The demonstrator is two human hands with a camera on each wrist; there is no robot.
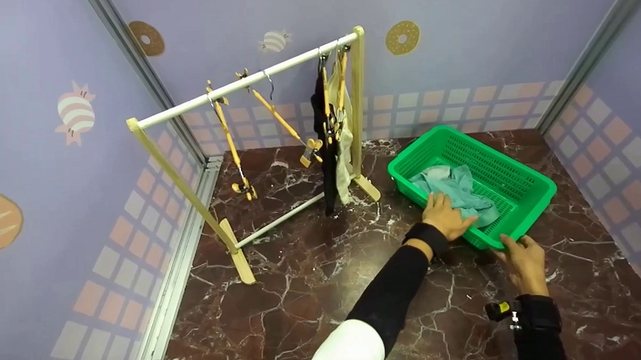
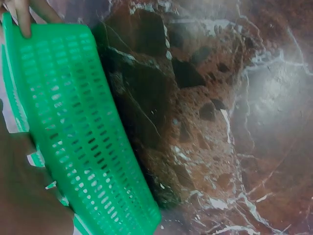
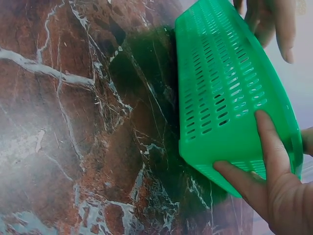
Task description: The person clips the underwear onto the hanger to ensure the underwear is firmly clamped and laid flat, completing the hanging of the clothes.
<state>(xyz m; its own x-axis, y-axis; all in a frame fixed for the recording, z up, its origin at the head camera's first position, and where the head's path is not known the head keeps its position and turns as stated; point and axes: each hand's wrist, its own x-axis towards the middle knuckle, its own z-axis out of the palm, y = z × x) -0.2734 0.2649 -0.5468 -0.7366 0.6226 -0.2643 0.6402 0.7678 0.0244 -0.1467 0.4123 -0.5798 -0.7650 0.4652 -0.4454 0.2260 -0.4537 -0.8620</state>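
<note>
A green plastic basket (image 1: 537,207) with slotted walls stands on the dark marbled surface, with a crumpled light-blue cloth (image 1: 459,188) inside. My left hand (image 1: 445,218) reaches over the near rim, its fingers extended over the cloth and the thumb spread along the rim. In the right wrist view, fingers of the left hand (image 3: 266,22) show beyond the rim. My right hand (image 1: 527,260) grips the basket's near right corner. From the right wrist, two fingers of that hand (image 3: 276,191) press the outer wall while the thumb is mostly hidden behind the rim.
To the left stands a wooden rack with a white bar (image 1: 290,64). Two bare clip hangers (image 1: 228,135) hang from it, and a black garment (image 1: 328,179) and a cream garment (image 1: 345,168) hang at its right end. Patterned walls (image 1: 607,154) enclose the surface.
</note>
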